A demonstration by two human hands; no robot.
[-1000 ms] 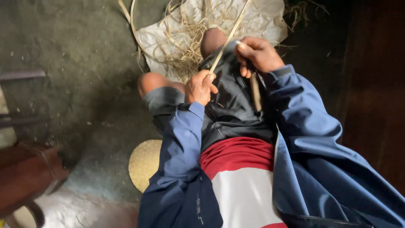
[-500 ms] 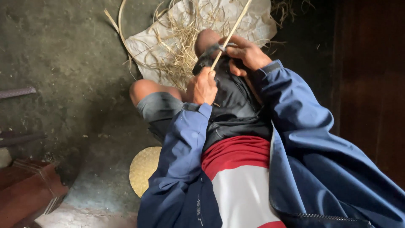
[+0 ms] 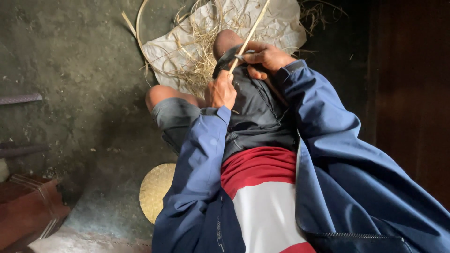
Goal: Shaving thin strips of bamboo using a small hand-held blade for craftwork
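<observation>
Gripping pale cane strip [image 3: 248, 35], left hand [image 3: 220, 91], right hand [image 3: 265, 57]

The thin pale cane strip [image 3: 249, 35] runs off the top edge at twelve o'clock, so its far end is unseen; its near end vanishes inside the closed left hand [image 3: 221, 91]. A small blade under the right hand [image 3: 265, 58] is mostly covered by the fingers, its shape unclear. The curved cane hoop [image 3: 138, 23] at eleven o'clock is cut by the top edge. The round woven mat [image 3: 157, 189] at seven o'clock is half hidden behind the blue sleeve [image 3: 199, 159]. At nine o'clock, dark bars [image 3: 21, 99] leave the left edge, too dim to identify.
</observation>
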